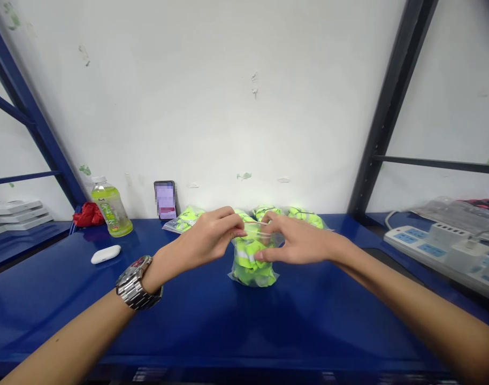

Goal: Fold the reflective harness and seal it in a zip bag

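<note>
Upright on the blue table [212,326] in front of me is a clear zip bag [237,274], packed with folded neon yellow-green cloth [248,258] that has a pale reflective strip, like a safety vest. My left hand [212,232], with a metal watch on its wrist, pinches the bag's top left edge near the red seal line. On the other side, my right hand [298,238] has its thumb against the bag's front and its fingers curled at the top right edge. Behind my hands lie similar filled bags [188,217], partly hidden.
To the left are a drink bottle [112,209], a white earbud case [106,254] and red cloth [88,215]. A phone [165,200] leans on the white wall. Power strips [417,241] and a dark flat object [389,262] lie at right, near a dark post [383,115].
</note>
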{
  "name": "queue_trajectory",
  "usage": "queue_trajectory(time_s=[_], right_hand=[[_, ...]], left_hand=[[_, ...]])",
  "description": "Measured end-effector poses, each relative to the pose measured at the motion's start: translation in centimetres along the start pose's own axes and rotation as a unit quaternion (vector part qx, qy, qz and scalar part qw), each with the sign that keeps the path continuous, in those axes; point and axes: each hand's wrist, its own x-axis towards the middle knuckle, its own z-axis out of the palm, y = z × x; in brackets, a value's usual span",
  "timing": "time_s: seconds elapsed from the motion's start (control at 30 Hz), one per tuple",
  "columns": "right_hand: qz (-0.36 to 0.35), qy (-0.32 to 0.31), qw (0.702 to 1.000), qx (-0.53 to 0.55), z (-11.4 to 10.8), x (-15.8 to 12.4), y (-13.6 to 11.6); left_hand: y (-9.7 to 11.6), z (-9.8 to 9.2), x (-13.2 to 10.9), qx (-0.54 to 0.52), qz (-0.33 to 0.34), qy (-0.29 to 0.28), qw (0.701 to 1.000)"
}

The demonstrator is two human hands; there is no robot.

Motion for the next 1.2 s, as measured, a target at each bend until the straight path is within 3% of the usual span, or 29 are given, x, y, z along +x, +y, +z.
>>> queue_trajectory(time_s=[0.2,0.3,0.67,0.8,0.9,1.03,1.2], right_hand=[[0.051,-0.043,0.997,0.03,1.5,1.1,0.4],[0.067,-0.033,0.997,0.006,2.4,1.4,0.1],[0.109,-0.053,0.993,0.013,4.4,1.4,0.3],[0.096,-0.053,0.994,0.005,4.5,1.3,0.2],[0.053,-0.047,0.997,-0.029,3.9,0.9,0.0],[-0.028,-0.027,0.997,-0.064,1.3,0.1,-0.3],[-0.082,0.004,0.997,0.01,-2.2,-0.6,0.3]], left_hand=[[0.3,0.8,0.2,0.009,0.03,0.061,0.998],[0.3,0.9,0.2,0.01,0.031,0.078,0.996],[0.1,1.5,-0.1,-0.016,0.048,0.027,0.998],[0.3,1.2,0.1,-0.021,0.045,0.001,0.999],[0.1,0.5,0.1,-0.011,0.028,-0.006,1.0],[-0.5,-0.5,-0.2,0.0,0.008,-0.007,1.0],[-1.1,-1.2,-0.7,0.015,-0.019,-0.016,1.0]])
